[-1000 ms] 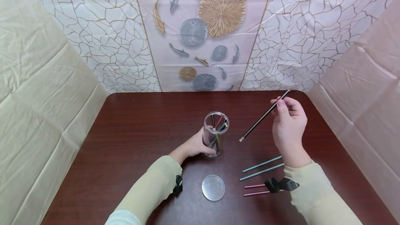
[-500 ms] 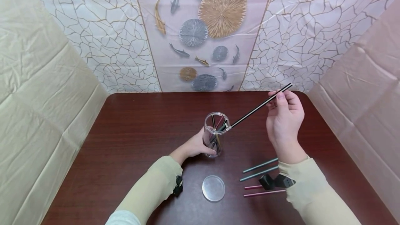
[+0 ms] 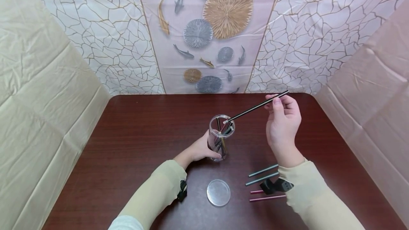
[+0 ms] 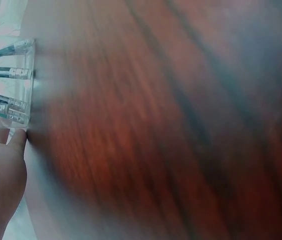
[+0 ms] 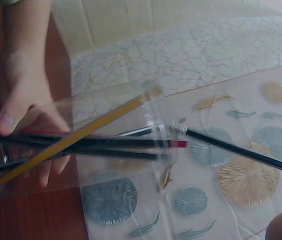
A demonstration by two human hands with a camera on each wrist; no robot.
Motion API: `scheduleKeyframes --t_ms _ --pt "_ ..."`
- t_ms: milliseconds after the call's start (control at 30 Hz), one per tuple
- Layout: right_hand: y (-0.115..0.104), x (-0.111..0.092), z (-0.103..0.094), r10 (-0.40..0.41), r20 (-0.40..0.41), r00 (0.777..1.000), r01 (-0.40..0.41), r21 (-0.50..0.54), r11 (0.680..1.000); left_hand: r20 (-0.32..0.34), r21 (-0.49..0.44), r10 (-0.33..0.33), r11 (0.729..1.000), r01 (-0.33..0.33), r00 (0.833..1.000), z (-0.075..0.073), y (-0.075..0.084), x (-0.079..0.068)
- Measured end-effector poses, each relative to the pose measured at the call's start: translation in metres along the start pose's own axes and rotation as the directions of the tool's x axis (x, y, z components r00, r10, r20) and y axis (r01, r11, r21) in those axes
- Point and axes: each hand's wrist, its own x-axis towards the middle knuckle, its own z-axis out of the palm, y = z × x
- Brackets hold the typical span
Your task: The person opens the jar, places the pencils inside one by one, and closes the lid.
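Observation:
My left hand [image 3: 199, 148] grips a clear jar [image 3: 212, 142] that stands upright on the table. Several pencils lean inside it, among them a yellow pencil [image 5: 76, 134] plain in the right wrist view. Metal-banded pencil ends [image 4: 20, 73] sit at the jar's bottom in the left wrist view. Between thumb and fingers of my right hand [image 3: 283, 127], a black striped pencil [image 3: 255, 107] is pinched near its upper end. It slants down leftward, its metal-banded end over the jar's mouth. The right wrist view shows that end close to the rim; whether they touch, I cannot tell.
A round clear lid [image 3: 218, 192] lies on the dark wooden table [image 3: 143, 134] in front of the jar. Right of it lie two green pencils [image 3: 262, 179] and two pink pencils [image 3: 266, 198], partly hidden by my right forearm. Patterned cloth [image 3: 204, 56] hangs behind the table.
My right hand has moved left with the black pencil, bringing its lower end from right of the jar to over its mouth. The left hand and jar have stayed put.

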Motion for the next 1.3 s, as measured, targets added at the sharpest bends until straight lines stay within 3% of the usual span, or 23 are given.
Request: scheduleKeyframes --t_ms 167,267,400,533,633,767,967,1033,1200,1300 --pt "0.003 -0.011 0.000 -0.068 0.114 0.991 0.089 -0.195 0.977 0.008 -0.006 -0.018 1.000 0.018 1.000 0.000 0.005 -0.004" --pt "0.003 -0.016 -0.001 -0.113 0.208 0.972 0.183 -0.357 0.916 0.006 -0.002 -0.026 1.000 0.026 1.000 0.000 0.006 -0.004" --pt "0.005 -0.022 0.000 -0.187 0.345 0.920 0.333 -0.436 0.836 0.002 0.006 -0.027 1.000 0.027 1.000 0.000 0.007 -0.005" --pt "0.007 -0.025 0.003 -0.250 0.489 0.836 0.469 -0.399 0.788 -0.013 0.005 -0.009 1.000 0.009 1.000 0.001 0.004 -0.003" --pt "0.009 -0.026 0.004 -0.264 0.578 0.772 0.551 -0.402 0.731 -0.021 0.004 -0.005 1.000 0.006 1.000 0.002 -0.009 0.001" --pt "0.012 -0.030 0.002 -0.228 0.654 0.721 0.611 -0.445 0.655 -0.023 0.002 -0.014 1.000 0.014 1.000 0.004 -0.026 0.008" --pt "0.018 -0.035 -0.005 -0.180 0.755 0.630 0.698 -0.450 0.557 -0.031 0.000 -0.005 1.000 0.005 0.999 0.005 -0.030 0.011" --pt "0.021 -0.035 -0.007 -0.172 0.781 0.601 0.721 -0.437 0.538 -0.032 0.011 -0.009 1.000 0.009 0.999 0.005 -0.029 0.011" --pt "0.028 -0.037 -0.013 -0.163 0.808 0.565 0.736 -0.406 0.542 -0.010 -0.014 0.017 1.000 -0.018 1.000 0.003 -0.015 0.006" --pt "0.031 -0.038 -0.016 -0.165 0.820 0.547 0.755 -0.399 0.520 0.009 -0.031 0.020 0.999 -0.020 1.000 0.001 -0.002 0.001"
